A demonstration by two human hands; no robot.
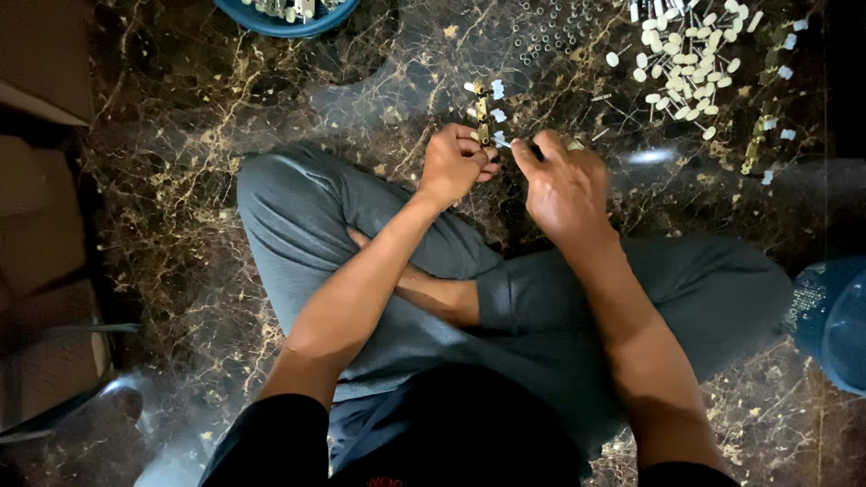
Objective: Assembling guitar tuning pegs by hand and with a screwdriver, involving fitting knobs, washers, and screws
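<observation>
I sit cross-legged on a dark marble floor [180, 180]. My left hand [454, 162] grips the lower end of a narrow brass strip with white knobs [483, 106], held upright above my knees. My right hand [564, 185] is closed beside it, pinching a small thin tool or pin whose tip touches the strip near its lower end. What lies in the right fingers is mostly hidden.
A pile of small white knobs [690, 63] lies at the upper right, with several small metal rings [550, 36] left of it and more brass strips [762, 126] to the right. A blue bowl [284, 20] sits top centre-left. A blue container [834, 316] is at the right edge.
</observation>
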